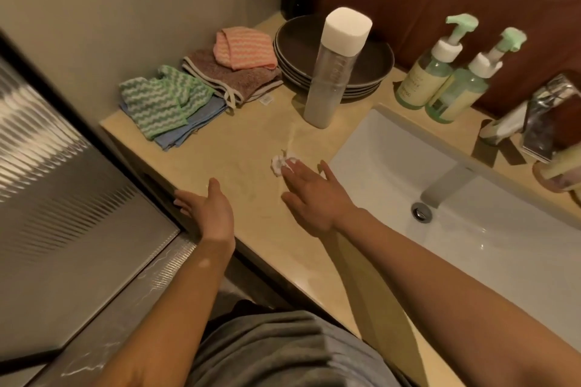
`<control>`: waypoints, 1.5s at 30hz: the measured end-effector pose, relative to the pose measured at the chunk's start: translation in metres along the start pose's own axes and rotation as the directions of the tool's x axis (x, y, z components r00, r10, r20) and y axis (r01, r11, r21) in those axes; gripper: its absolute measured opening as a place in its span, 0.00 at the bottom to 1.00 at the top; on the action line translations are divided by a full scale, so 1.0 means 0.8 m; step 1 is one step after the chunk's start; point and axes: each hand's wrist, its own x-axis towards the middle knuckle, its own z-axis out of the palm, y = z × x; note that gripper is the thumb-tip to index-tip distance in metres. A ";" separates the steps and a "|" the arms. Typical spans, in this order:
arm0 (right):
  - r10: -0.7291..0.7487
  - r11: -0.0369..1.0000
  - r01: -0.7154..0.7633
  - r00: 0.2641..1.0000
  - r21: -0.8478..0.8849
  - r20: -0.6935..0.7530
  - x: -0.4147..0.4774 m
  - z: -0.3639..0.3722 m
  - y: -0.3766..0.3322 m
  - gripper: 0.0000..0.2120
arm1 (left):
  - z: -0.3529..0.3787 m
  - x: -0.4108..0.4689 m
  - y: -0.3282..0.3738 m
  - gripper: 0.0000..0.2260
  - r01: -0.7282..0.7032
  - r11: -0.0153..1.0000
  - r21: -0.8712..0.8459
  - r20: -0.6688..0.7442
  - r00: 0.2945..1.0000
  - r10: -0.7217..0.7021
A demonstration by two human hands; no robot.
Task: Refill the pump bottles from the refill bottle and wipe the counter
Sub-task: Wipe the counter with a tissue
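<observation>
A tall clear refill bottle (pixel 333 72) with a white cap stands upright on the beige counter (pixel 239 148), left of the sink. Two green pump bottles (pixel 429 72) (pixel 465 85) stand side by side at the back, against the brown wall. A small crumpled white tissue (pixel 280 164) lies on the counter. My right hand (pixel 309 198) is flat, fingers spread, its fingertips touching the tissue. My left hand (pixel 207 210) hovers open at the counter's front-left edge and holds nothing.
Folded cloths lie at the back left: a green striped one (pixel 157 100) on a blue one, a pink striped one (pixel 242 47) on a brown one. Dark plates (pixel 292 50) are stacked behind the refill bottle. A white sink (pixel 471 204) and chrome tap (pixel 547 113) are on the right.
</observation>
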 end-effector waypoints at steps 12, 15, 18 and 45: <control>-0.353 0.932 0.352 0.936 0.082 0.004 -0.037 0.032 -0.071 0.27 | 0.008 -0.001 0.014 0.31 0.000 1.000 0.025 -0.019 1.000 0.001; -0.430 0.898 0.428 0.903 0.102 -0.007 -0.049 0.034 -0.052 0.25 | 0.007 -0.002 0.013 0.32 -0.005 1.000 0.019 -0.007 1.000 0.005; -0.464 0.882 0.461 0.886 0.103 0.008 -0.056 0.026 -0.022 0.25 | 0.004 -0.003 0.014 0.32 -0.005 1.000 0.014 0.004 1.000 0.005; -0.371 0.921 0.381 0.922 -0.084 0.112 0.027 0.003 -0.073 0.29 | -0.037 0.009 -0.007 0.20 0.012 0.974 -0.226 0.092 0.996 0.010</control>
